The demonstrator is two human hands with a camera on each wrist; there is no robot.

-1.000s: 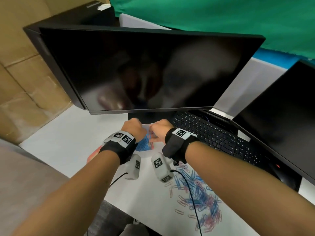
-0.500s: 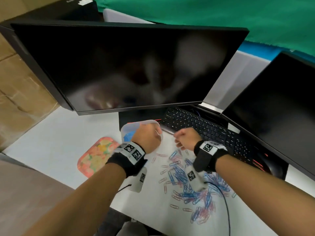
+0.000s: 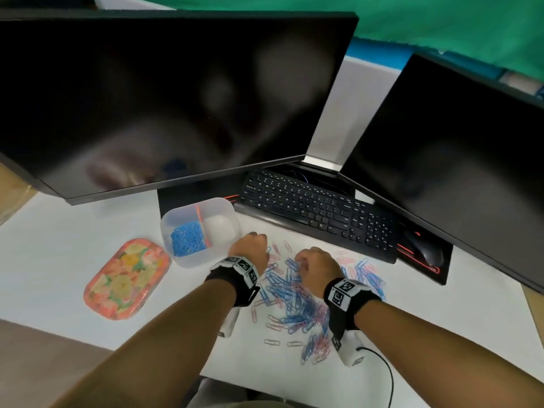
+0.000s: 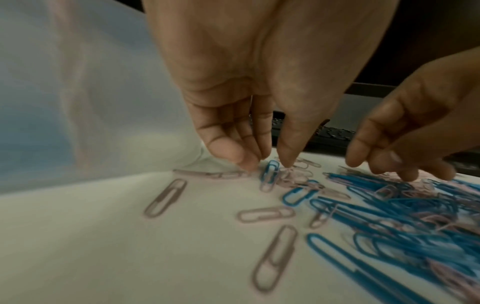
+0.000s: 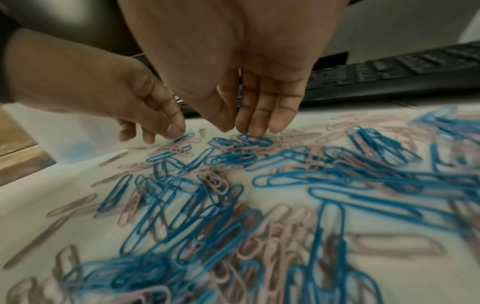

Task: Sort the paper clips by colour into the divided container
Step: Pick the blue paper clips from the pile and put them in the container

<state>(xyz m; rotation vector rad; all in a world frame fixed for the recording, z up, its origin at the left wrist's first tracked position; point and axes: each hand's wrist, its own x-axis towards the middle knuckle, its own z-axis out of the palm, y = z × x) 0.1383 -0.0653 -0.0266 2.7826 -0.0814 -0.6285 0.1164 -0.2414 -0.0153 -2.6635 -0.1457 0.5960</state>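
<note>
A mixed pile of blue and pink paper clips (image 3: 294, 293) lies on the white desk (image 3: 59, 231). The clear divided container (image 3: 200, 257) stands to its left, with blue clips (image 3: 188, 238) filling its left compartment. My left hand (image 4: 270, 164) points down at the pile's left edge and pinches the tip of a blue clip (image 4: 270, 174) between thumb and fingers. My right hand (image 5: 233, 127) hovers beside it, its straight fingertips (image 5: 255, 129) touching blue clips on top of the pile. Both hands (image 3: 250, 248) (image 3: 312, 260) show from behind in the head view.
A floral lid (image 3: 126, 278) lies left of the container. A black keyboard (image 3: 318, 210) and mouse (image 3: 426, 251) sit just behind the pile. Two dark monitors (image 3: 162, 98) (image 3: 456, 157) overhang the back of the desk. Loose clips (image 3: 270, 341) are scattered toward the front edge.
Both hands have come back from over the container to the clip pile, the right one first. The left fingers have closed on a blue clip.
</note>
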